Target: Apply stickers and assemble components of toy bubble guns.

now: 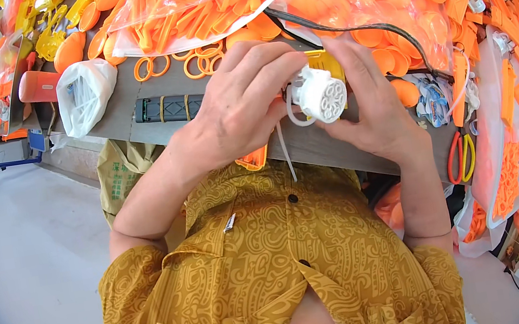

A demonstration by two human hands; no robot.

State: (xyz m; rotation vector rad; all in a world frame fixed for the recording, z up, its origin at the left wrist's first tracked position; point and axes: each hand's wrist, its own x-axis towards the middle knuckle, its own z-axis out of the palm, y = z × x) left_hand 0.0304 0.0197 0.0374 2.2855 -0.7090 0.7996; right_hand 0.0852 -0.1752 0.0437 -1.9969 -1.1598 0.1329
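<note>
Left of the fingers of the left hand (pixel 230 102), a dark, rectangular plastic bar (pixel 149 110) lies on the grey tabletop (pixel 122 95). Those fingers pinch a white, round-holed plastic part (pixel 325 98), probably light, stiff and smooth, best held around its sides. Right of it, the fingers of the right hand (pixel 372 103) curve close; whether they grip, I cannot tell.

Wht bag (pixel 85 98) L, red/yel-handled tool (pixel 460 149) R.

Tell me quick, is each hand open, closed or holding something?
Left hand: closed on the white part.
Right hand: curved around its other side; can't tell if closed.
</note>
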